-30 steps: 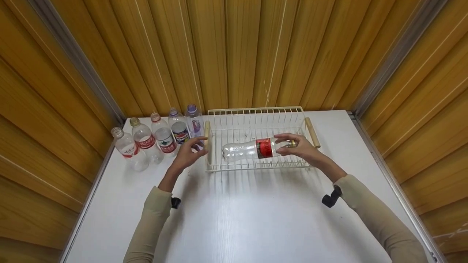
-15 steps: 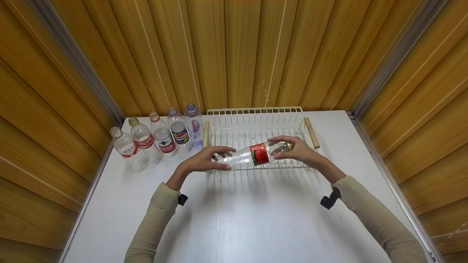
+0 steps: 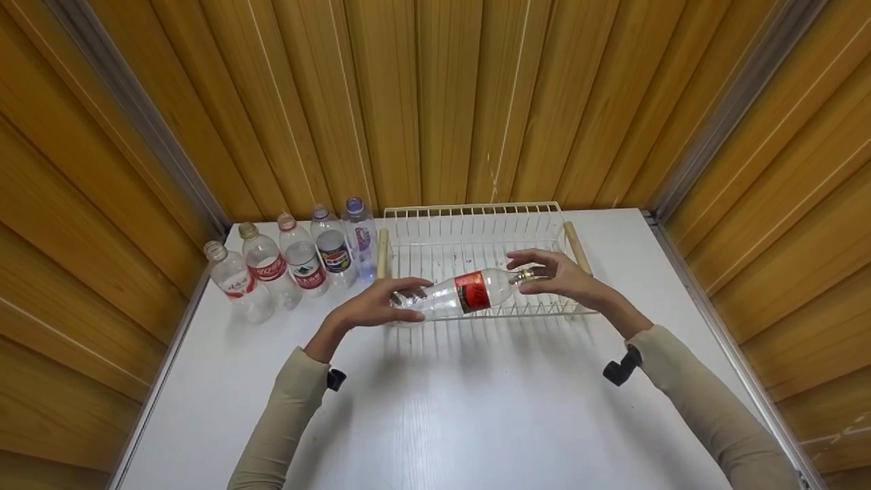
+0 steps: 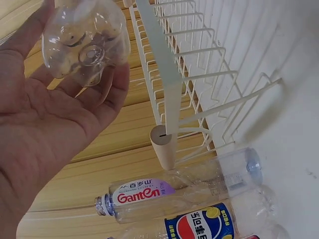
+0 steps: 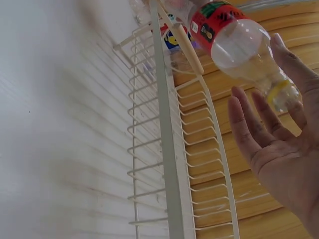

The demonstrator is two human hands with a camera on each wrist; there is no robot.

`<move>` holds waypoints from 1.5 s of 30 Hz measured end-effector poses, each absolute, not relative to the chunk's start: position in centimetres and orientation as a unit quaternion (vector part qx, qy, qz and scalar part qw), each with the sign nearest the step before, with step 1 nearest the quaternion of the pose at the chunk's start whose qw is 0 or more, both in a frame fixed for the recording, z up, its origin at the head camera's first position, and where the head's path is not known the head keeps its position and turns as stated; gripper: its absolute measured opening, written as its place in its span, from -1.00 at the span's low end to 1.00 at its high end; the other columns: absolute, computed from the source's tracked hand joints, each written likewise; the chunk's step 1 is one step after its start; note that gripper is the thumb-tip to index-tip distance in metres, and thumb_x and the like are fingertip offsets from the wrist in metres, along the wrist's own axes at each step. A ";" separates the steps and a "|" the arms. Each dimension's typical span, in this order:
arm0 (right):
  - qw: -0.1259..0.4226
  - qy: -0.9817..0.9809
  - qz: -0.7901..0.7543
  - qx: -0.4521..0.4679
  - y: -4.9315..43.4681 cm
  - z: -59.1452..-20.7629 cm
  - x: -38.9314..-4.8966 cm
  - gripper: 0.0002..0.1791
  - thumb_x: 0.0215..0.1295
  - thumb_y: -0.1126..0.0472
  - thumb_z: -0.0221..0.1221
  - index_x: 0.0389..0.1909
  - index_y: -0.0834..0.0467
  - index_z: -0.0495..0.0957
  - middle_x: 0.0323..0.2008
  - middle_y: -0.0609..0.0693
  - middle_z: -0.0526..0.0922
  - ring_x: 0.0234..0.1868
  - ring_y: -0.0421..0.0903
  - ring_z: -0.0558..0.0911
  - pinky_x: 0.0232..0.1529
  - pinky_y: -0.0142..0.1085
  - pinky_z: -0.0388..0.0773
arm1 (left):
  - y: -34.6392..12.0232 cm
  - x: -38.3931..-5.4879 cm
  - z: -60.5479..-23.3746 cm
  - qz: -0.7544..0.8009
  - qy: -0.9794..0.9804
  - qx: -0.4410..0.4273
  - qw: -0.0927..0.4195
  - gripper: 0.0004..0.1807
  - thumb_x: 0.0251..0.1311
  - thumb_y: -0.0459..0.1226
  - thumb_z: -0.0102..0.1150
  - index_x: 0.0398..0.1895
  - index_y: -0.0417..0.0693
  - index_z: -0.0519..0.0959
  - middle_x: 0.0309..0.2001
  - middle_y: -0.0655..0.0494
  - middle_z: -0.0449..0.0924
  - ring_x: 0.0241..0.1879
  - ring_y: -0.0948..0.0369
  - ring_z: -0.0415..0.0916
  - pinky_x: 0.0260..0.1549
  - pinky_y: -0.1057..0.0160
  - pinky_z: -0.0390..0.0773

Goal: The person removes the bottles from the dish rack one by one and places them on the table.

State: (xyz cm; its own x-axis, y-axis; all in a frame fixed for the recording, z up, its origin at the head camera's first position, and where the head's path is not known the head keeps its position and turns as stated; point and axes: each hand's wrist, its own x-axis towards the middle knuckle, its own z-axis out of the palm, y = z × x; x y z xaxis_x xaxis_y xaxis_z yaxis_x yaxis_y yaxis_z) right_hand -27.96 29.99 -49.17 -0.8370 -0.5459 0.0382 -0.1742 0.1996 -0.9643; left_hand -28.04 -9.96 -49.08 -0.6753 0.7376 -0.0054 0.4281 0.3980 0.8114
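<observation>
My left hand (image 3: 371, 303) grips a clear plastic bottle (image 3: 441, 301) round its base, holding it nearly level and slightly tilted. The bottle has a red label (image 3: 472, 291) and its neck points right, with a yellow ring at the mouth. Around the neck, my right hand (image 3: 568, 278) has its thumb and fingers spread, with a gap showing beside the neck in the right wrist view. In the left wrist view the bottle's lobed base (image 4: 89, 50) faces the camera, the left fingers curling behind it. Below the bottle stands a white wire dish rack (image 3: 469, 207).
Left of the rack, several uncapped plastic bottles stand in a slanted row, among them a Ganten bottle (image 3: 362, 238) and one with a dark blue label (image 3: 333, 252). Wooden handles (image 3: 577, 248) top the rack's ends. Ribbed wooden walls enclose the white table (image 3: 449, 408).
My left hand has come over from the rack's left handle and taken hold of the bottle's base. The bottle has tilted and shifted slightly left, while my right hand has loosened around the neck.
</observation>
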 end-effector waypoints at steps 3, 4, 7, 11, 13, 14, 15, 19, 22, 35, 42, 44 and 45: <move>0.145 0.773 -0.575 -0.226 31.5 -49.2 -28.5 -0.26 0.27 0.30 0.37 0.46 0.17 0.35 0.31 0.32 0.46 0.18 -0.05 0.66 0.08 -0.31 0.67 | -10.9 -27.8 -49.1 0.417 0.822 0.344 0.181 -0.33 0.28 -0.13 0.38 0.45 0.05 0.42 0.34 -0.09 0.54 0.29 -0.05 0.49 0.30 -0.20 0.45; 0.141 0.779 -0.570 -0.221 32.0 -49.3 -28.7 -0.26 0.28 0.29 0.38 0.47 0.17 0.35 0.30 0.30 0.48 0.16 -0.09 0.67 0.07 -0.33 0.66 | -11.3 -27.8 -49.1 0.418 0.824 0.338 0.179 -0.33 0.28 -0.13 0.37 0.45 0.05 0.42 0.34 -0.09 0.54 0.30 -0.06 0.49 0.31 -0.20 0.44; 0.123 0.803 -0.547 -0.204 34.0 -49.5 -29.3 -0.26 0.29 0.24 0.37 0.47 0.19 0.34 0.27 0.25 0.51 0.12 -0.17 0.68 0.08 -0.38 0.65 | -12.5 -27.6 -49.2 0.431 0.826 0.318 0.174 -0.33 0.28 -0.13 0.38 0.45 0.07 0.42 0.35 -0.11 0.53 0.31 -0.10 0.47 0.31 -0.21 0.44; 0.099 0.835 -0.516 -0.164 36.7 -49.9 -29.9 -0.28 0.34 0.16 0.35 0.46 0.20 0.34 0.28 0.31 0.50 0.06 -0.30 0.67 0.02 -0.41 0.65 | -14.4 -27.4 -49.3 0.461 0.821 0.297 0.160 -0.32 0.27 -0.14 0.39 0.45 0.04 0.41 0.37 -0.16 0.50 0.35 -0.14 0.46 0.28 -0.21 0.48; 0.091 0.843 -0.511 -0.144 37.9 -50.2 -30.1 -0.29 0.37 0.14 0.33 0.47 0.21 0.33 0.29 0.35 0.49 0.01 -0.35 0.66 -0.02 -0.39 0.67 | -15.4 -27.3 -49.6 0.475 0.819 0.287 0.148 -0.30 0.26 -0.14 0.40 0.45 -0.01 0.40 0.38 -0.16 0.50 0.36 -0.15 0.46 0.28 -0.20 0.49; 0.087 0.844 -0.511 -0.136 38.5 -50.3 -30.2 -0.29 0.38 0.14 0.31 0.47 0.23 0.32 0.29 0.37 0.48 -0.01 -0.36 0.66 -0.04 -0.37 0.68 | -15.9 -27.3 -49.7 0.483 0.818 0.278 0.144 -0.29 0.26 -0.15 0.40 0.46 -0.02 0.39 0.38 -0.16 0.49 0.36 -0.15 0.45 0.28 -0.20 0.49; 0.084 0.845 -0.511 -0.131 39.0 -50.4 -30.3 -0.30 0.39 0.14 0.30 0.48 0.24 0.31 0.28 0.39 0.47 -0.02 -0.36 0.67 -0.05 -0.35 0.68 | -16.4 -27.3 -49.9 0.492 0.817 0.268 0.140 -0.28 0.25 -0.15 0.40 0.46 -0.03 0.38 0.38 -0.16 0.49 0.37 -0.16 0.44 0.29 -0.21 0.48; 0.072 0.845 -0.518 -0.113 40.6 -51.0 -30.4 -0.31 0.41 0.17 0.28 0.47 0.29 0.30 0.27 0.38 0.47 -0.04 -0.33 0.67 -0.04 -0.43 0.65 | -18.2 -27.1 -50.8 0.526 0.815 0.203 0.136 -0.24 0.22 -0.12 0.43 0.48 0.02 0.37 0.37 -0.18 0.48 0.36 -0.20 0.42 0.26 -0.19 0.52; 0.065 0.848 -0.515 -0.103 41.5 -51.3 -30.4 -0.32 0.42 0.16 0.27 0.46 0.31 0.30 0.27 0.40 0.47 -0.06 -0.37 0.66 -0.05 -0.51 0.61 | -19.4 -26.9 -51.4 0.546 0.812 0.160 0.131 -0.24 0.21 -0.13 0.44 0.48 0.06 0.36 0.33 -0.21 0.49 0.31 -0.18 0.45 0.18 -0.10 0.60; 0.093 0.851 -0.508 -0.096 42.7 -52.4 -30.6 -0.32 0.47 0.14 0.21 0.47 0.36 0.25 0.35 0.45 0.37 -0.07 -0.43 0.63 -0.03 -0.48 0.64 | -22.4 -26.3 -53.8 0.591 0.798 0.082 0.086 -0.28 0.22 -0.23 0.42 0.42 -0.02 0.34 0.28 -0.21 0.46 0.30 -0.10 0.44 0.18 0.06 0.55; 0.112 0.856 -0.496 -0.096 43.1 -53.1 -30.5 -0.32 0.50 0.12 0.18 0.49 0.32 0.23 0.36 0.44 0.37 -0.06 -0.42 0.63 0.01 -0.42 0.65 | -23.7 -26.1 -54.7 0.596 0.800 0.031 0.058 -0.35 0.21 -0.20 0.44 0.30 -0.09 0.36 0.29 -0.11 0.47 0.32 -0.02 0.42 0.20 0.13 0.52; 0.117 0.857 -0.493 -0.093 43.1 -53.2 -30.5 -0.32 0.49 0.10 0.19 0.50 0.30 0.23 0.37 0.42 0.37 -0.06 -0.43 0.63 0.02 -0.41 0.65 | -24.1 -25.9 -54.9 0.600 0.798 0.017 0.053 -0.36 0.22 -0.22 0.43 0.30 -0.11 0.34 0.32 -0.13 0.45 0.34 -0.02 0.41 0.22 0.12 0.52; 0.118 0.857 -0.492 -0.093 43.1 -53.2 -30.5 -0.31 0.49 0.10 0.19 0.50 0.29 0.23 0.37 0.42 0.37 -0.06 -0.43 0.63 0.03 -0.41 0.65 | -24.3 -25.8 -55.0 0.600 0.798 0.010 0.052 -0.35 0.23 -0.23 0.42 0.31 -0.12 0.33 0.33 -0.14 0.44 0.35 -0.02 0.39 0.25 0.10 0.51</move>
State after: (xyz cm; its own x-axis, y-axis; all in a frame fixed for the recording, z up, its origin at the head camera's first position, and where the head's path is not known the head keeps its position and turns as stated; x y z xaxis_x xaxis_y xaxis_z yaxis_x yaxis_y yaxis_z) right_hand -30.50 43.10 -53.18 -0.9547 -0.2759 -0.1112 -0.0430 0.4980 -0.8661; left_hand -25.84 -24.35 -54.99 -0.9943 0.0791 -0.0711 -0.0462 0.2805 0.9588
